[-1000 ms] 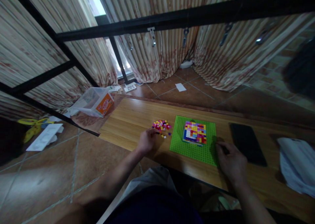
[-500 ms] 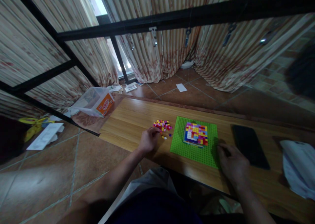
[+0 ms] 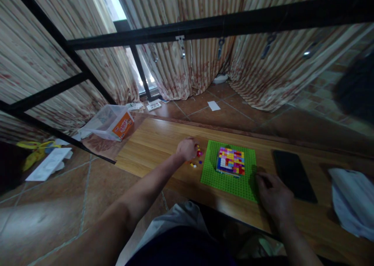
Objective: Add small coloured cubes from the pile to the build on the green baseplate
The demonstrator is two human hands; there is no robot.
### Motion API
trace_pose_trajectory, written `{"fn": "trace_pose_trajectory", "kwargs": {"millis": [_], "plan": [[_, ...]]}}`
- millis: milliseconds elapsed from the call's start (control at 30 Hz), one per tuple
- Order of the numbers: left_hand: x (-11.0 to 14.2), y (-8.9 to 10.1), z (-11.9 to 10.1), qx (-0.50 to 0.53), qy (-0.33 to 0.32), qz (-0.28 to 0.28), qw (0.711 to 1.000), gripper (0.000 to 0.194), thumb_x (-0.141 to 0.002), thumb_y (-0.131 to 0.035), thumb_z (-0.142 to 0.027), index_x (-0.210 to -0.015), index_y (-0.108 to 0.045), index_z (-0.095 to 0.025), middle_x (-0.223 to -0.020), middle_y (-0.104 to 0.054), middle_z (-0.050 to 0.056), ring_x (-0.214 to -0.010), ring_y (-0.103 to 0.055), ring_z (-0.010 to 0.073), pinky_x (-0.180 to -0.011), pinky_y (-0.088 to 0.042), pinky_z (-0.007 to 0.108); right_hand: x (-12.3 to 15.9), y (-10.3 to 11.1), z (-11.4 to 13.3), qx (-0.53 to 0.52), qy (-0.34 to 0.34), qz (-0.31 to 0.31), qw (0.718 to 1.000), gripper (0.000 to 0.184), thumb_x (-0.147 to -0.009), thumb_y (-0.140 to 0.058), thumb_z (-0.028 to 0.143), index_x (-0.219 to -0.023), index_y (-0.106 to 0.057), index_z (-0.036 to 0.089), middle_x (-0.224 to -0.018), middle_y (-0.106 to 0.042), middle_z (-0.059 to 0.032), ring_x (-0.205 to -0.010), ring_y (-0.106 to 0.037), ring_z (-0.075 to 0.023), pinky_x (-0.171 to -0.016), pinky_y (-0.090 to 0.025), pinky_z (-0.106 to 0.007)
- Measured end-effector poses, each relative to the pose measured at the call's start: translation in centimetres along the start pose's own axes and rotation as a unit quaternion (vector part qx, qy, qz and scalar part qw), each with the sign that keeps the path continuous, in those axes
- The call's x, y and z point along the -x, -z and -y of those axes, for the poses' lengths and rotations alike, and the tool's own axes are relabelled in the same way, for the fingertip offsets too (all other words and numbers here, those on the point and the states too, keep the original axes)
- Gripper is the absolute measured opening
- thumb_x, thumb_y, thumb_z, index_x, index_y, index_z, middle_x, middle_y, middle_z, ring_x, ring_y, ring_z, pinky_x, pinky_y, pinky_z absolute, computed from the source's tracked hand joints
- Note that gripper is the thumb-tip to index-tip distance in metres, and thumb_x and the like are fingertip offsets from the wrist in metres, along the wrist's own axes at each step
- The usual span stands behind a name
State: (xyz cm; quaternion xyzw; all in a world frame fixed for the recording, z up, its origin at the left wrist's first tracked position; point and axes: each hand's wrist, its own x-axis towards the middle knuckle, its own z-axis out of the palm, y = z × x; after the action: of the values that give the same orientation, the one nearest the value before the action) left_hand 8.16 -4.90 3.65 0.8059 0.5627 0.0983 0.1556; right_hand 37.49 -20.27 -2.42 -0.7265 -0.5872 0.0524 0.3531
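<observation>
My left hand (image 3: 187,149) reaches over the pile of small loose toy bricks (image 3: 199,153), its fingers curled down and covering much of the pile; what they pinch, if anything, is hidden. A few stray bricks (image 3: 194,165) lie just below it. To the right is a green studded baseplate (image 3: 210,170), bearing a square block of multicoloured toy bricks (image 3: 230,160) with a patterned top. At the baseplate's right edge rests my right hand (image 3: 274,194), fingers bent and closed together near that edge; whether they grip anything does not show.
The wooden bench (image 3: 152,141) carries a dark flat tablet-like object (image 3: 293,176) and a white plastic bag (image 3: 352,203) on the right. Beyond its left end stands a clear plastic bin (image 3: 109,119) with an orange label. A black metal frame (image 3: 204,28) crosses in front of curtains.
My left hand has moved forward and slightly right, from the pile's near side to over it, now covering most of the bricks. My right hand stays at the baseplate's edge.
</observation>
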Motion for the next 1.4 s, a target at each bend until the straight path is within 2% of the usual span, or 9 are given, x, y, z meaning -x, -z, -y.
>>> {"fn": "trace_pose_trajectory", "kwargs": {"millis": [100, 400, 500, 600, 700, 800, 1033, 1400], "plan": [[-0.3, -0.1, -0.1, -0.004, 0.002, 0.005, 1.0, 0.023, -0.079, -0.054, -0.014, -0.08, -0.075, -0.022, -0.092, -0.072, 0.007, -0.094, -0.065, 0.0203, -0.082, -0.047, 0.025, 0.0, 0.0, 0.0, 0.003, -0.007, 0.003, 1.0, 0.035, -0.086, -0.048, 0.045, -0.091, -0.07, 0.018, -0.093, -0.071, -0.0087, -0.079, -0.066, -0.0217, -0.071, -0.049, -0.032], [0.9, 0.4, -0.1, 0.0, -0.002, -0.018, 1.0, 0.021, -0.084, -0.051, -0.018, -0.085, -0.072, -0.018, -0.093, -0.068, 0.009, -0.089, -0.064, 0.0205, -0.081, -0.048, 0.029, -0.2, -0.1, 0.2, 0.002, -0.01, -0.007, 1.0, 0.035, -0.086, -0.047, 0.045, -0.089, -0.07, 0.018, -0.088, -0.07, -0.0084, -0.076, -0.065, -0.0208, -0.07, -0.049, -0.032], [1.8, 0.7, -1.4, 0.053, -0.034, -0.046, 0.997, 0.02, -0.086, -0.05, -0.018, -0.086, -0.07, -0.018, -0.092, -0.067, 0.007, -0.087, -0.063, 0.0185, -0.081, -0.048, 0.028, -0.3, -0.2, 0.4, -0.008, -0.011, -0.004, 1.0, 0.035, -0.087, -0.047, 0.045, -0.089, -0.07, 0.018, -0.089, -0.07, -0.0086, -0.076, -0.065, -0.0202, -0.07, -0.049, -0.032], [3.0, 0.4, -3.6, 0.121, -0.112, -0.05, 0.985, 0.015, -0.088, -0.052, -0.021, -0.089, -0.067, -0.019, -0.092, -0.066, 0.004, -0.087, -0.062, 0.0159, -0.082, -0.049, 0.027, -0.3, -0.2, 0.5, -0.019, -0.01, -0.01, 1.0, 0.033, -0.087, -0.048, 0.043, -0.089, -0.07, 0.018, -0.092, -0.07, -0.0086, -0.079, -0.066, -0.02, -0.073, -0.05, -0.031], [3.8, -0.2, -5.8, 0.132, -0.159, -0.048, 0.977, 0.012, -0.088, -0.054, -0.021, -0.089, -0.066, -0.02, -0.093, -0.066, 0.004, -0.089, -0.062, 0.0162, -0.084, -0.049, 0.028, -0.3, -0.2, 0.5, -0.023, -0.011, -0.014, 1.0, 0.032, -0.087, -0.049, 0.043, -0.089, -0.07, 0.018, -0.092, -0.071, -0.0081, -0.08, -0.066, -0.0198, -0.074, -0.05, -0.031], [3.9, -0.6, -7.1, 0.117, -0.171, -0.055, 0.977, 0.013, -0.088, -0.053, -0.018, -0.089, -0.066, -0.019, -0.093, -0.065, 0.004, -0.09, -0.061, 0.0173, -0.085, -0.049, 0.03, -0.3, -0.2, 0.5, -0.021, -0.011, -0.015, 1.0, 0.032, -0.087, -0.049, 0.042, -0.089, -0.07, 0.019, -0.089, -0.07, -0.0077, -0.077, -0.065, -0.0196, -0.071, -0.049, -0.031], [3.5, -0.6, -7.8, 0.122, -0.198, -0.05, 0.971, 0.014, -0.089, -0.054, -0.018, -0.086, -0.068, -0.019, -0.095, -0.065, 0.004, -0.092, -0.061, 0.0168, -0.088, -0.048, 0.029, -0.4, -0.3, 0.4, -0.026, -0.008, -0.018, 0.999, 0.032, -0.088, -0.048, 0.042, -0.09, -0.07, 0.019, -0.09, -0.07, -0.0074, -0.077, -0.065, -0.0193, -0.073, -0.05, -0.031], [3.2, 0.0, -8.6, 0.093, -0.193, -0.03, 0.976, 0.018, -0.09, -0.052, -0.018, -0.085, -0.069, -0.019, -0.099, -0.067, 0.005, -0.094, -0.06, 0.0177, -0.091, -0.046, 0.032, -0.4, -0.3, 0.5, -0.021, -0.009, -0.017, 1.0, 0.029, -0.087, -0.05, 0.038, -0.089, -0.07, 0.018, -0.09, -0.07, -0.0074, -0.077, -0.065, -0.0187, -0.072, -0.049, -0.03]]}}
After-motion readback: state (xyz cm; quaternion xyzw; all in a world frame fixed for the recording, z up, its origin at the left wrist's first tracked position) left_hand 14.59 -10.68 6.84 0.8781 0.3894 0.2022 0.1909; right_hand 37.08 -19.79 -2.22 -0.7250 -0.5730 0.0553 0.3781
